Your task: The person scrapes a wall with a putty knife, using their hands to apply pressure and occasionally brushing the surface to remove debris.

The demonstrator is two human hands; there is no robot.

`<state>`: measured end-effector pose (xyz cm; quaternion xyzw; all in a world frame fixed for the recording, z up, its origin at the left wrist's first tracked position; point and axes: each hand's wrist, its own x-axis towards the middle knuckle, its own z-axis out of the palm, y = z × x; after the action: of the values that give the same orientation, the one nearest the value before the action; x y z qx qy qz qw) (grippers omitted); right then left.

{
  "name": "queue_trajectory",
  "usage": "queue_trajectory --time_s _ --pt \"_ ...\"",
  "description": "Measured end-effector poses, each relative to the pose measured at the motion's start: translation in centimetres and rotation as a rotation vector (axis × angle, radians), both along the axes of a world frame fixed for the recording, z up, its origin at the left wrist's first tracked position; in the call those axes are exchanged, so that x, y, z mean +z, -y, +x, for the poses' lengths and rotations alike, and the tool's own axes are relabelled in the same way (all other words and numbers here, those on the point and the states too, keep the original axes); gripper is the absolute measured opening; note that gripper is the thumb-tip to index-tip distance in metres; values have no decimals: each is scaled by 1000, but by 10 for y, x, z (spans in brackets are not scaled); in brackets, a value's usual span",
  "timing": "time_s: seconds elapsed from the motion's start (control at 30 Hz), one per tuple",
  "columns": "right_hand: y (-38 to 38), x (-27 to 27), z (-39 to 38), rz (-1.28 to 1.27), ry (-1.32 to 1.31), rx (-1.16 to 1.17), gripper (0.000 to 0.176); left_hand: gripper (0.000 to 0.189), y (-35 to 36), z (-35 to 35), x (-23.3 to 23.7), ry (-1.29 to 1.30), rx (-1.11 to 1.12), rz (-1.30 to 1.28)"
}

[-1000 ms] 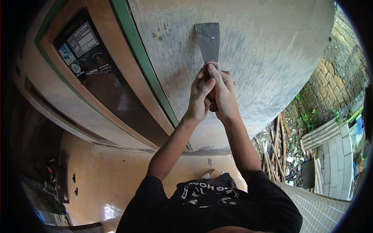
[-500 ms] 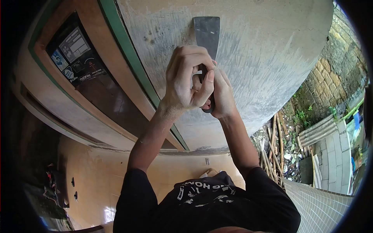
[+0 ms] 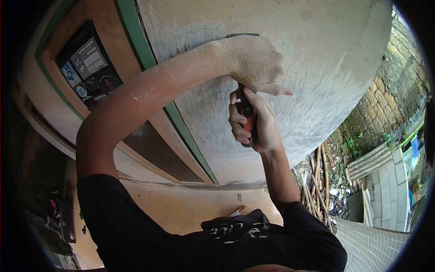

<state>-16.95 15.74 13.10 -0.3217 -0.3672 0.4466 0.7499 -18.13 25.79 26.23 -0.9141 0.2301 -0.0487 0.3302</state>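
A putty knife with a black and red handle is upright in front of the scraped wall. My right hand is closed round this handle, with the thumb up along it. My left hand, dusted with pale powder, lies across the blade with its back towards me. One digit of it stretches out to the right; the other fingers bend away out of sight and are slightly blurred. Only the blade's top edge shows above the left hand. Whether the left fingers grip the blade is hidden.
The wall has grey, streaky scraped patches. To the left stands a green-edged door frame with a stickered dark window. On the right are bamboo poles, rubble and grey blocks. Below is a tiled floor.
My left hand has swung up and over from beside the handle to cover the blade, its elbow rising out to the left. The right hand and putty knife have dropped slightly.
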Motion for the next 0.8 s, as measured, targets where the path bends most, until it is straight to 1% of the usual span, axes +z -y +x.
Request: queue_trajectory --time_s 0.07,0.1,0.17,0.2,0.23,0.3,0.33,0.4,0.43,0.47,0.5,0.57,0.6,0.63,0.67,0.73,0.8 --pt "2 -4 1 106 -30 125 41 71 -3 -1 0 5 -38 -16" --pt "3 -6 1 106 -29 126 41 69 -3 -2 1 14 -73 -36" --pt "5 -13 -2 244 -160 252 43 66 -4 -3 2 10 -59 -43" --pt "5 -15 -3 245 -159 256 43 62 -4 -3 2 3 -50 -50" --pt "3 -17 -6 238 -188 216 44 62 -3 -3 1 2 -48 -48" --pt "1 -18 -11 198 -199 124 46 55 -3 -4 1 18 -98 -31" --pt "2 -14 -11 205 -198 123 46 55 -4 -3 3 18 -99 -24" --pt "6 -6 -11 153 -145 94 45 47 -4 0 5 -45 -68 -65" --pt "9 -4 -8 160 -165 112 46 47 -10 3 4 -46 -70 -54" --pt "7 -4 -8 164 -165 112 46 48 -18 6 -1 93 -283 -72" --pt "5 -4 -11 140 -111 50 46 53 -22 7 -6 231 -493 -98" --pt "-3 -13 -16 115 -31 -59 47 51 -27 7 -18 216 -526 -120" --pt "-4 -18 -19 88 -19 -76 48 49 -26 5 -19 199 -560 -146" --pt "-5 -19 -19 87 4 -92 48 49 -27 6 -16 196 -560 -144" --pt "-6 -19 -18 86 27 -107 48 49 -28 7 -12 197 -556 -89" --pt "-10 -7 -8 109 33 -77 48 48 -29 9 -8 198 -554 -34" --pt "-15 -3 -5 134 46 -42 48 48 -32 11 -4 236 -508 -106"
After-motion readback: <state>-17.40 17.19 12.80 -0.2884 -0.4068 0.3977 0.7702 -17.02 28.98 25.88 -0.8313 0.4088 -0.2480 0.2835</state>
